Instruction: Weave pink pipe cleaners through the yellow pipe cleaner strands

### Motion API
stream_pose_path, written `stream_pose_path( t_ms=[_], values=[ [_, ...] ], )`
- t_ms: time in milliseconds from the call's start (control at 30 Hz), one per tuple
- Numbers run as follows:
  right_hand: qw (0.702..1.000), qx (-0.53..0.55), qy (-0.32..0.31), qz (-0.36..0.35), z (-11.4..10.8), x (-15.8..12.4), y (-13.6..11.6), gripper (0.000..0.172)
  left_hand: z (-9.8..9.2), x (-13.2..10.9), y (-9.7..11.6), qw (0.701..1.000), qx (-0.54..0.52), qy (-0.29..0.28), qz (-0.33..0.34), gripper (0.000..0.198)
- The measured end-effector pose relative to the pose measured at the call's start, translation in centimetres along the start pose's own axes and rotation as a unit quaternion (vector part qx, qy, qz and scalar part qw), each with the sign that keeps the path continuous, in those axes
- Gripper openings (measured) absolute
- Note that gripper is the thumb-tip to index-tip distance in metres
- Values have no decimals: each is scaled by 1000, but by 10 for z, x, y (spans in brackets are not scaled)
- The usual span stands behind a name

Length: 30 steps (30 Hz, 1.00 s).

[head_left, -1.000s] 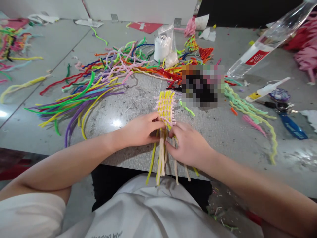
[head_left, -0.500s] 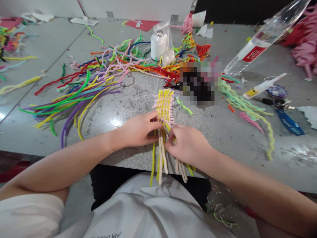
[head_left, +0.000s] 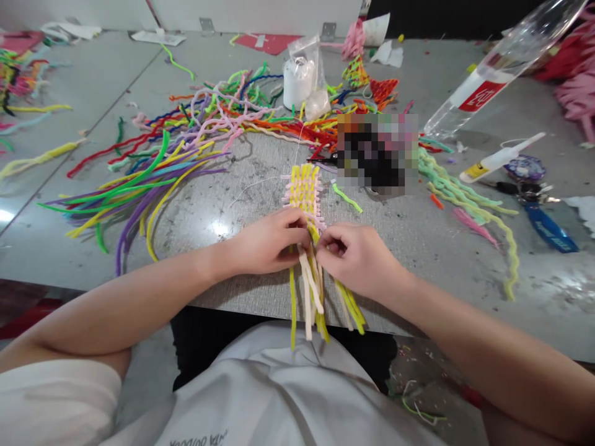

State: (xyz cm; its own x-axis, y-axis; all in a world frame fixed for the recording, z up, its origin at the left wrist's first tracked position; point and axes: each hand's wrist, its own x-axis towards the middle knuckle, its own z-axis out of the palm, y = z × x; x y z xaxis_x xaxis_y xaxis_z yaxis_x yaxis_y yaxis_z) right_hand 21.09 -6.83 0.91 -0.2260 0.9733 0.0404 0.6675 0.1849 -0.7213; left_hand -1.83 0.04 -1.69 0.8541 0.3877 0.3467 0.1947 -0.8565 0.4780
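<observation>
A small woven mat of yellow and pale pink pipe cleaners (head_left: 304,189) lies on the grey table (head_left: 418,241) in front of me. Its loose yellow and cream ends (head_left: 311,297) hang over the near table edge. My left hand (head_left: 267,241) is closed, pinching the mat's near left edge. My right hand (head_left: 357,257) is closed too, its fingertips pinching strands at the mat's near right edge. The two hands almost touch.
A big heap of coloured pipe cleaners (head_left: 186,142) spreads across the left and middle. A white roll in a plastic bag (head_left: 302,83) stands behind. A clear bottle (head_left: 493,77), a glue tube (head_left: 499,158), keys with a blue tag (head_left: 539,214) and wavy green strands (head_left: 465,198) lie right.
Both hands kept working at the mat's near edge. The right hand shifted slightly up and the hanging strands swung and regrouped; the mat moved a little to the left.
</observation>
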Motion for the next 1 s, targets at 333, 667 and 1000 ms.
stream_pose_path(
  t_ms=[333,667,1000],
  values=[
    [989,-75,-110,-58,3,-1,10,15,0,-2,-2,1000,-17,-5,-11,4],
    [988,-81,-106,81,4,0,-10,28,0,-1,-3,1000,0,-21,-10,16],
    [984,77,-117,115,0,-1,-7,16,2,1,-4,1000,10,-18,3,12]
  ],
)
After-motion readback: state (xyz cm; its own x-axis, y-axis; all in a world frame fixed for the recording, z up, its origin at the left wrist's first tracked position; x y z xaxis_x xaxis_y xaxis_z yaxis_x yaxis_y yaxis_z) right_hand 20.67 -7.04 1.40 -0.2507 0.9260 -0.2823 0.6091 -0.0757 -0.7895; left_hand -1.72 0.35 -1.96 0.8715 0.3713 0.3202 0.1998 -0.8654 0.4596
